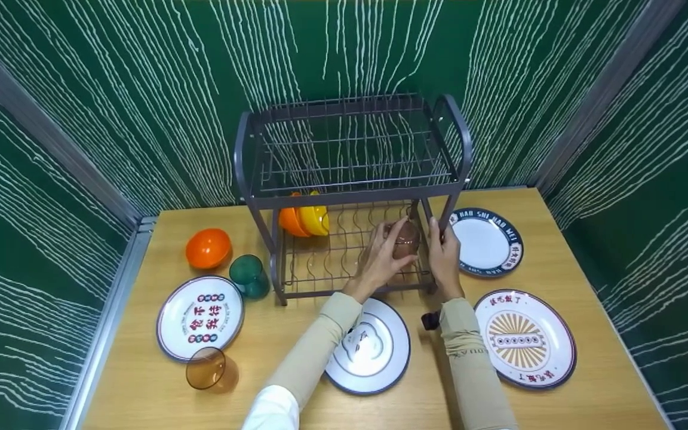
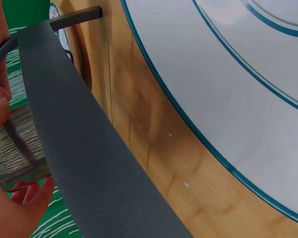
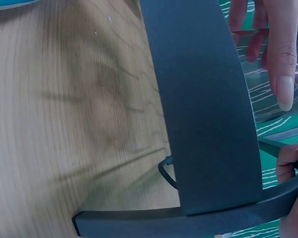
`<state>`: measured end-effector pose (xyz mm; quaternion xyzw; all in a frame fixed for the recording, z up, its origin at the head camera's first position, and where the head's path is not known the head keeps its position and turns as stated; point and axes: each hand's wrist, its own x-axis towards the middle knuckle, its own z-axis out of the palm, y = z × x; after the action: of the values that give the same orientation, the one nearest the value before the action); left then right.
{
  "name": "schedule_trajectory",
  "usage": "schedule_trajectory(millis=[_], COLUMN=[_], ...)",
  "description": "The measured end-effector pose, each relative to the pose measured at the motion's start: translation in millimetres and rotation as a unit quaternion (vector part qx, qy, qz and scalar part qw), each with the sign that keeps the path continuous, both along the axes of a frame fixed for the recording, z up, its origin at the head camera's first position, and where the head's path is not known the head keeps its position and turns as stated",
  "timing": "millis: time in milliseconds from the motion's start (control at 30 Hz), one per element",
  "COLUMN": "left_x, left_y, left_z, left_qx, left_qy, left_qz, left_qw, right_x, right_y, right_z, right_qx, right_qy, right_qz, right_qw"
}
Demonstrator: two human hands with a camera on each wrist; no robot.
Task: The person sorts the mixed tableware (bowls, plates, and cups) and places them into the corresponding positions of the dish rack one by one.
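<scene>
Likely seating round transparent brown cup (image 1: pixel 407 242), pinched by left hand (image 1: pixel 380 258), in dark metal two-tier rack (image 1: pixel 356 196), gripped by right hand (image 1: pixel 447 260); then releasing.

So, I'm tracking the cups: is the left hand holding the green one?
No, the left hand holds a brownish glass, while the green cup is on the table, left of the rack.

Brownish cup (image 1: pixel 408 240), white-streaked green wall (image 1: pixel 374 45)

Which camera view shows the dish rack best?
The head view, because it shows nearly the whole dish rack, though partly covered. The left and right wrist views each show only a close section of it, mainly one broad dark bar.
</scene>
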<state>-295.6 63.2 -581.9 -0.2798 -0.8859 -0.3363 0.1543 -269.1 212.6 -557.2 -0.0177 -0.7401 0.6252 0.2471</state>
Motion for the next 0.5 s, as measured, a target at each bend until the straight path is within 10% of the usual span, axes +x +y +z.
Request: schedule_trajectory(millis=[500], left_x=[7.6], left_y=[-8.7], left_z=[3.0], left_qx=[0.011], left_qy=[-0.028], left_qz=[0.014], left_qw=[0.9994], right_x=[-1.6], right_y=[2.1], right_z=[-1.7], right_qx=[-0.003], right_qy=[-0.008], right_qz=[0.0], right_qw=[1.0])
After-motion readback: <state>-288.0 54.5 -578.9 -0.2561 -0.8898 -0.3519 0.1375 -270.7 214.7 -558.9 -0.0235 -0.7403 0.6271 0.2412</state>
